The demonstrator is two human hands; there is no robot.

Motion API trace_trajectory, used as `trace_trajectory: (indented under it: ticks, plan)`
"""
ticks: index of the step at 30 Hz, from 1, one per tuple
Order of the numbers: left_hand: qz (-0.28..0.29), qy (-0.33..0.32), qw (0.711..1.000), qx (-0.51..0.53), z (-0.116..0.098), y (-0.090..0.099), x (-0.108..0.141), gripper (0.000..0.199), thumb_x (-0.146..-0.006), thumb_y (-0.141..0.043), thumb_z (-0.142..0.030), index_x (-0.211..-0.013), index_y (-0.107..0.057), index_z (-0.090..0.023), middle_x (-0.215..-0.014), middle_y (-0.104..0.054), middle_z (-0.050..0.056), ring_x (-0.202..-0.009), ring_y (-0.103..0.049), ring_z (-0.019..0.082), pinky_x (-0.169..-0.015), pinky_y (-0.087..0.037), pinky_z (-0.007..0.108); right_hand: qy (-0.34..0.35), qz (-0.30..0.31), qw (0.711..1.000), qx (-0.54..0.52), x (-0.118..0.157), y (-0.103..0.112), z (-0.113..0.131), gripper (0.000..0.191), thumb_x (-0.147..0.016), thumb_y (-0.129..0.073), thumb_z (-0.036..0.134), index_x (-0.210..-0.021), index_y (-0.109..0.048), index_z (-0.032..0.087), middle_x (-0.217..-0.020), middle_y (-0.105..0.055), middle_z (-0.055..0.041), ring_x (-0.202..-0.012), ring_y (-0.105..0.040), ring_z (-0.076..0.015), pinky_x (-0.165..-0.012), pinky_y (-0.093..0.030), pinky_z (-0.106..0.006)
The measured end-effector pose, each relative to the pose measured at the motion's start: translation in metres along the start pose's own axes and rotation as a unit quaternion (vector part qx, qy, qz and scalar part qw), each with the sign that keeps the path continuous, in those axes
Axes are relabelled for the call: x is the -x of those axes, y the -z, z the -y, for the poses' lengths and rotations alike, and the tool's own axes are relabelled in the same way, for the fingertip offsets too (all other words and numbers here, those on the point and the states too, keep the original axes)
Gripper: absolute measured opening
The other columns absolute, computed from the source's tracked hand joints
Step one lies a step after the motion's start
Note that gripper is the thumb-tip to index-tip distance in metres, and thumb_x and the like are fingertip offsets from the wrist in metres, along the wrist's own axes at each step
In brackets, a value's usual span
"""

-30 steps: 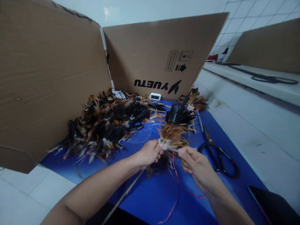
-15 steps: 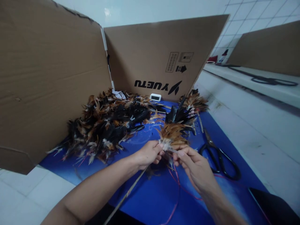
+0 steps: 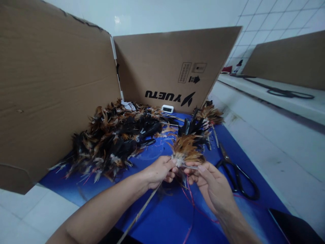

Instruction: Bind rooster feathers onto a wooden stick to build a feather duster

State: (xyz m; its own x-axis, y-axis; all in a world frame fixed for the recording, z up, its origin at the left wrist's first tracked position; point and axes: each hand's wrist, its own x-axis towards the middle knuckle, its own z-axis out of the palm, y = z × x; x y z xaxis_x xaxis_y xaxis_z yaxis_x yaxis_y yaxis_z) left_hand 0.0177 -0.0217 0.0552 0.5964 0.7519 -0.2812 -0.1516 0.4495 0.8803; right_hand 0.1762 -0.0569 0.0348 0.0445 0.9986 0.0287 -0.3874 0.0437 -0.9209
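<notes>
My left hand (image 3: 159,172) is closed round a thin stick (image 3: 139,213) where brown feathers (image 3: 188,147) fan out from its upper end. The stick slants down toward me at the bottom of the view. Between the thumb and fingers of my right hand (image 3: 212,183) is a pale feather quill (image 3: 191,166) that reaches across to the white fluffy base of the bundle. Pink string (image 3: 193,200) hangs below the bundle and trails over the blue table (image 3: 162,220). Black feathers (image 3: 191,127) lie just beyond the brown ones.
A large heap of feathers (image 3: 119,135) covers the left back. Black-handled scissors (image 3: 237,174) lie to the right of my right hand. A small white digital clock (image 3: 167,108) stands before a cardboard panel (image 3: 157,64). Another feather bundle (image 3: 209,113) is at the back right.
The view has tipped up slightly, so things sit a little lower. My right hand has drawn the quill slightly sideways; my left hand keeps its hold.
</notes>
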Motion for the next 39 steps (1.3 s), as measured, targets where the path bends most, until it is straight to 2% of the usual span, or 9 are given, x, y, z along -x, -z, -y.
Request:
trace_trajectory:
  ticks: [7,13,21,25,29,34,39]
  plan:
    - [0.028,-0.013,0.999,0.035,-0.001,0.001,0.001,0.028,-0.077,-0.052,-0.040,-0.075,-0.038,-0.015,-0.059,-0.032,-0.007,-0.041,-0.018,-0.001,-0.039,-0.011,0.015,0.050,-0.018,0.998,-0.019,-0.003,0.000,0.003,0.017,-0.077,-0.057,0.026,-0.063,-0.051,0.018,-0.073,-0.059,-0.0025,-0.062,-0.055,-0.0141,-0.049,-0.044,-0.027]
    - [0.024,-0.015,0.999,0.045,-0.002,0.003,0.001,0.022,-0.080,-0.047,-0.032,-0.072,-0.034,-0.016,-0.059,-0.032,-0.006,-0.041,-0.018,0.000,-0.040,-0.010,0.015,0.088,-0.058,0.994,-0.015,-0.005,0.004,0.009,0.018,-0.077,-0.056,0.026,-0.062,-0.049,0.019,-0.065,-0.053,0.0013,-0.057,-0.049,-0.0112,-0.050,-0.041,-0.025]
    - [0.023,-0.014,0.999,0.039,-0.001,0.004,0.000,0.023,-0.081,-0.046,-0.033,-0.071,-0.034,-0.017,-0.059,-0.032,-0.007,-0.040,-0.018,0.000,-0.040,-0.010,0.016,0.158,-0.110,0.980,-0.046,-0.010,0.010,0.017,0.019,-0.077,-0.053,0.022,-0.059,-0.050,0.017,-0.059,-0.049,0.0021,-0.067,-0.051,-0.0131,-0.073,-0.043,-0.034]
    - [0.028,-0.020,0.999,0.038,-0.001,0.005,0.000,0.025,-0.080,-0.048,-0.035,-0.071,-0.034,-0.017,-0.059,-0.032,-0.007,-0.041,-0.018,0.000,-0.040,-0.010,0.016,0.161,-0.129,0.976,-0.071,-0.009,0.009,0.024,0.020,-0.076,-0.053,0.020,-0.058,-0.047,0.017,-0.058,-0.046,0.0036,-0.060,-0.048,-0.0112,-0.068,-0.044,-0.035]
    - [0.022,-0.020,0.999,0.038,-0.001,0.006,0.000,0.027,-0.080,-0.049,-0.036,-0.071,-0.032,-0.017,-0.059,-0.032,-0.007,-0.041,-0.018,0.000,-0.040,-0.011,0.016,0.149,-0.153,0.971,-0.107,-0.008,0.012,0.035,0.023,-0.077,-0.051,0.019,-0.056,-0.041,0.017,-0.056,-0.041,0.0052,-0.052,-0.040,-0.0078,-0.059,-0.044,-0.028]
    - [0.022,-0.020,0.999,0.041,-0.001,0.006,0.000,0.029,-0.079,-0.050,-0.037,-0.070,-0.030,-0.018,-0.058,-0.033,-0.007,-0.041,-0.020,0.000,-0.040,-0.010,0.016,0.160,-0.160,0.961,-0.157,-0.008,0.021,0.045,0.023,-0.076,-0.050,0.016,-0.056,-0.038,0.016,-0.056,-0.037,0.0050,-0.047,-0.034,-0.0061,-0.046,-0.034,-0.018]
    - [0.024,-0.019,0.999,0.044,-0.001,0.007,-0.001,0.029,-0.078,-0.051,-0.038,-0.071,-0.032,-0.017,-0.058,-0.031,-0.007,-0.041,-0.019,0.000,-0.040,-0.010,0.016,0.186,-0.185,0.950,-0.167,-0.009,0.028,0.054,0.021,-0.073,-0.046,0.013,-0.055,-0.036,0.016,-0.053,-0.033,0.0052,-0.042,-0.027,-0.0049,-0.040,-0.026,-0.016]
